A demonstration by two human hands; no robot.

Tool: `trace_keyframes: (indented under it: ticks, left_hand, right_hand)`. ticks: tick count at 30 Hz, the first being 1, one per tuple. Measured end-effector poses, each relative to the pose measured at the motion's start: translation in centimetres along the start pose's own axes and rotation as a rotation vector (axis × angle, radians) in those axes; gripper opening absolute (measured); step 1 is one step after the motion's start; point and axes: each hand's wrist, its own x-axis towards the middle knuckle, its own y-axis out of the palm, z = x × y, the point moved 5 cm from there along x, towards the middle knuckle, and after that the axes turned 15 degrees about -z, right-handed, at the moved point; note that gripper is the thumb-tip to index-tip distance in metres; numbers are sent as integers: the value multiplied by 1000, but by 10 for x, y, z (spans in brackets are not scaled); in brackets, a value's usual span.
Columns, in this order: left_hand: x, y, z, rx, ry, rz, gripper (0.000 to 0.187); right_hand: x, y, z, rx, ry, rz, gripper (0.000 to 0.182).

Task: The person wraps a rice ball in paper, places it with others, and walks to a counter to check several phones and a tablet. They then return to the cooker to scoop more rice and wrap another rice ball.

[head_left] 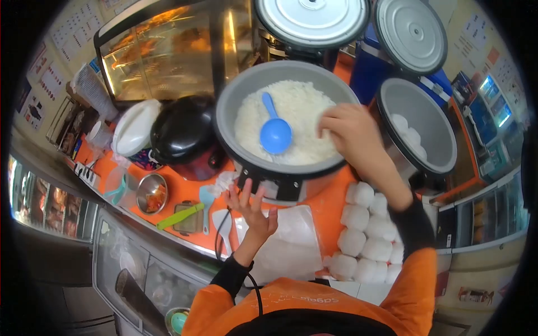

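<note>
My left hand (252, 211) is open with its fingers spread, in front of the large rice cooker (223, 117) and above a white sheet (294, 232). It holds nothing. My right hand (354, 133) reaches over the right rim of the cooker, fingers bent down toward the white rice (305, 106). Those fingers are blurred and their tips partly hidden, so I cannot see whether they hold anything. A blue scoop (276, 135) lies on the rice, its handle pointing away. Below my right forearm, rows of rounded white bundles (353, 241) sit close together.
A second pot (386, 95) at right holds several white bundles. To the left are a black-lidded cooker (185, 129), a white-lidded pot (136, 126), a metal bowl of orange food (152, 193), a green-handled utensil (180, 216) and a white spoon (224, 227). A lit glass food warmer (162, 56) stands behind.
</note>
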Motion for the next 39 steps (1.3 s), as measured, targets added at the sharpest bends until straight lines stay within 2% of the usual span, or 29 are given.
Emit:
trace_keyframes:
  ticks: [1, 3, 5, 6, 7, 10, 13, 16, 18, 19, 22, 25, 28, 31, 34, 37, 39]
  left_hand:
    - [16, 8, 0, 35, 5, -19, 34]
    - [27, 20, 5, 62, 80, -43, 25]
    - [19, 22, 9, 60, 143, -71, 19]
    - [17, 22, 11, 53, 96, -107, 26]
    - [17, 21, 10, 38, 72, -107, 25]
    - [13, 19, 11, 8, 61, -90, 23]
    - [15, 16, 11, 31, 70, -23, 22]
    - [15, 15, 12, 24, 59, 17, 26]
    - [14, 15, 13, 8, 90, 38, 35]
    - [13, 14, 13, 12, 93, 41, 31]
    - [15, 13, 13, -13, 46, 34, 21]
    - [13, 12, 11, -28, 95, 71, 21]
    - [14, 12, 11, -23, 101, 51, 23]
    - [13, 14, 13, -25, 81, 29, 24]
    - [13, 14, 13, -13, 83, 56, 24]
    - [16, 16, 14, -20, 89, 32, 21]
    - [18, 17, 14, -32, 67, 13, 20]
  right_hand:
    - [0, 55, -26, -122, -128, 283, 10]
    - [-17, 143, -67, -416, -204, 1052, 10]
    - [-37, 181, -91, -108, -498, 817, 16]
    - [-30, 183, -88, 47, -638, 692, 20]
    - [-22, 188, -91, 99, -853, 617, 30]
    - [8, 192, -73, 205, -973, 400, 30]
    - [1, 228, -63, 399, -729, 413, 32]
    - [9, 228, -78, 506, -239, 645, 28]
    - [19, 213, -88, 388, 27, 333, 24]
    - [23, 206, -95, 318, 152, 175, 23]
    - [19, 238, -102, 77, 582, 506, 28]
    - [39, 257, -81, -1, 241, 665, 26]
    - [35, 278, -68, -1, 4, 795, 33]
    - [37, 279, -59, -31, 279, 933, 42]
    - [31, 272, -53, -30, 334, 1222, 52]
    - [16, 240, -38, -11, 499, 1507, 55]
    - [0, 225, -36, 49, 532, 1571, 57]
